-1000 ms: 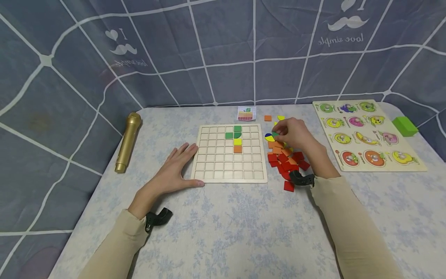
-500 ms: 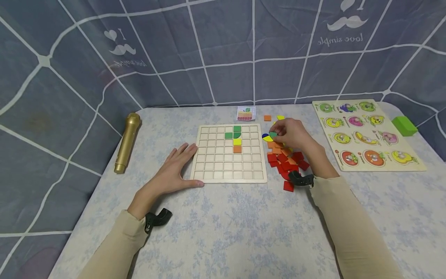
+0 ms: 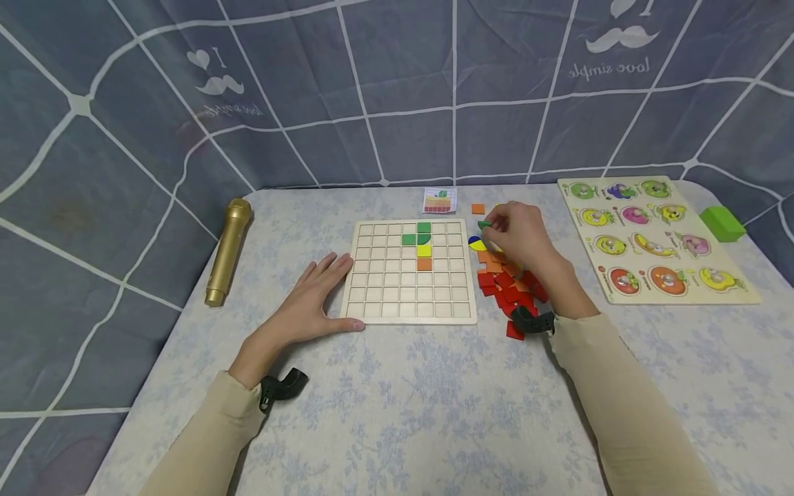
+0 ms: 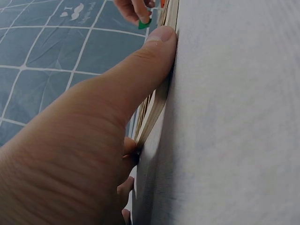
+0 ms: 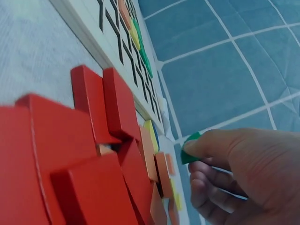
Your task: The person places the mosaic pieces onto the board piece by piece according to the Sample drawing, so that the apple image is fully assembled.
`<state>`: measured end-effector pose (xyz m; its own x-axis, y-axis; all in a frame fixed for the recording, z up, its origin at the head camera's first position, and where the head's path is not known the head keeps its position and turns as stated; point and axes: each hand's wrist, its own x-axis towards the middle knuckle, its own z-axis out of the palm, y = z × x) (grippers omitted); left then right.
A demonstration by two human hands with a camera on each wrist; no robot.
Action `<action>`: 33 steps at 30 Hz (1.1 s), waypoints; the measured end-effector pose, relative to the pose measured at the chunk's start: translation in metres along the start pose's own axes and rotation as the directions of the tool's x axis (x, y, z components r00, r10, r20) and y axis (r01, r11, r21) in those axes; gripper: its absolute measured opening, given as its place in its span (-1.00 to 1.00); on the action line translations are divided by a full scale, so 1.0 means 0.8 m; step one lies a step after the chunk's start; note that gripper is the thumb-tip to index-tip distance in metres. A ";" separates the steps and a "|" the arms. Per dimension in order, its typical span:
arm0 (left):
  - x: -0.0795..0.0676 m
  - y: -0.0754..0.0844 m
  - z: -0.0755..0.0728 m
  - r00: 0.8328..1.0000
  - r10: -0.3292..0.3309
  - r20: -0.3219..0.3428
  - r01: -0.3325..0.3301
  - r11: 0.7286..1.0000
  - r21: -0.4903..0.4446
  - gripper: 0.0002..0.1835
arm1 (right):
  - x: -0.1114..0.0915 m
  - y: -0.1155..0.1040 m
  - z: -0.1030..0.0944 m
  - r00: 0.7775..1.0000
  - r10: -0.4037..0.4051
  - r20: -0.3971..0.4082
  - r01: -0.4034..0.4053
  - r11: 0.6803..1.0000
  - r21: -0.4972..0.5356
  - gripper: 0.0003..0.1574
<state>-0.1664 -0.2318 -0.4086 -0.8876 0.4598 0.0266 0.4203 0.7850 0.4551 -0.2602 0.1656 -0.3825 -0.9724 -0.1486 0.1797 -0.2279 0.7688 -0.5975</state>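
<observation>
In the head view my left hand rests at the lower left corner of the wooden grid board, fingers spread along its left side and thumb at the front edge. Several green pieces, a yellow tile and an orange tile sit in the board's upper cells. My right hand pinches a green piece between thumb and fingers, raised above the loose tiles. Under and beside that hand lies a pile of red tiles and orange tiles, with a blue-and-yellow piece at its left.
A small picture card lies behind the board, with a lone orange tile to its right. Farther right are a fruit puzzle board and a green block. A gold microphone-like cylinder lies at the left.
My right hand has moved slightly up and away from me, still pinching the green piece, which has turned in its fingers. The left hand and the board stay in place.
</observation>
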 end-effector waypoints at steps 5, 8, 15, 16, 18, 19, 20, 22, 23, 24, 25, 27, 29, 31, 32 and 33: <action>-0.002 -0.002 0.002 1.000 0.005 -0.005 -0.005 1.000 -0.007 0.30 | 0.001 -0.014 0.008 0.998 -0.060 -0.009 0.060 0.998 0.035 -0.77; -0.002 -0.002 0.005 1.000 0.005 -0.002 -0.005 1.000 -0.010 0.30 | 0.003 -0.024 0.013 0.996 -0.084 0.028 0.083 0.996 0.041 -0.73; 0.004 -0.004 0.001 1.000 0.005 -0.004 -0.005 1.000 0.007 0.31 | 0.026 -0.062 0.035 0.991 -0.134 0.015 0.130 0.979 0.158 -0.80; 0.005 -0.005 0.000 1.000 0.006 -0.005 -0.006 1.000 0.010 0.31 | 0.031 -0.069 0.041 0.991 -0.133 0.009 0.129 0.975 0.180 -0.80; 0.006 -0.004 -0.003 1.000 0.008 -0.008 -0.008 1.000 0.015 0.31 | 0.040 -0.079 0.053 0.991 -0.131 0.002 0.127 0.969 0.212 -0.81; 0.006 -0.004 -0.003 1.000 0.009 -0.010 -0.009 1.000 0.015 0.30 | 0.044 -0.083 0.059 0.992 -0.125 0.003 0.122 0.967 0.222 -0.80; 0.006 -0.004 -0.004 1.000 0.010 -0.011 -0.009 1.000 0.017 0.30 | 0.046 -0.087 0.064 0.993 -0.116 0.007 0.111 0.967 0.229 -0.81; 0.005 -0.002 -0.004 1.000 0.009 -0.009 -0.009 1.000 0.013 0.30 | 0.051 -0.092 0.074 0.996 -0.093 0.013 0.087 0.968 0.235 -0.80; 0.005 -0.001 -0.004 1.000 0.008 -0.007 -0.008 1.000 0.008 0.30 | 0.052 -0.093 0.078 0.997 -0.078 0.018 0.072 0.969 0.235 -0.80; 0.005 0.000 -0.004 1.000 0.007 -0.005 -0.007 1.000 0.006 0.30 | 0.054 -0.094 0.082 0.998 -0.065 0.021 0.059 0.970 0.236 -0.80; 0.004 0.001 -0.003 1.000 0.006 -0.003 -0.006 1.000 0.005 0.30 | 0.054 -0.095 0.085 0.998 -0.053 0.024 0.046 0.971 0.235 -0.80; 0.004 0.002 -0.003 1.000 0.003 -0.002 -0.003 1.000 0.005 0.30 | 0.056 -0.096 0.091 0.999 -0.046 0.024 0.039 0.971 0.234 -0.79; 0.003 0.002 -0.003 1.000 0.000 -0.002 0.000 1.000 0.004 0.30 | 0.057 -0.097 0.096 0.999 -0.044 0.023 0.037 0.971 0.235 -0.80; 0.001 0.001 -0.003 1.000 -0.001 -0.003 0.001 1.000 0.003 0.30 | 0.057 -0.097 0.101 0.999 -0.043 0.016 0.038 0.972 0.233 -0.80; 0.000 0.001 -0.003 1.000 -0.001 -0.003 0.001 1.000 0.002 0.30 | 0.057 -0.097 0.103 0.999 -0.040 0.014 0.036 0.971 0.235 -0.81; -0.001 0.000 -0.003 1.000 -0.002 -0.002 0.002 1.000 -0.003 0.30 | 0.057 -0.098 0.105 0.999 -0.037 0.013 0.033 0.971 0.236 -0.81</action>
<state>-0.1658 -0.2328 -0.4064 -0.8890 0.4571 0.0273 0.4176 0.7849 0.4578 -0.2906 0.0468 -0.3932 -0.9639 -0.1850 0.1916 -0.2650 0.5946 -0.7591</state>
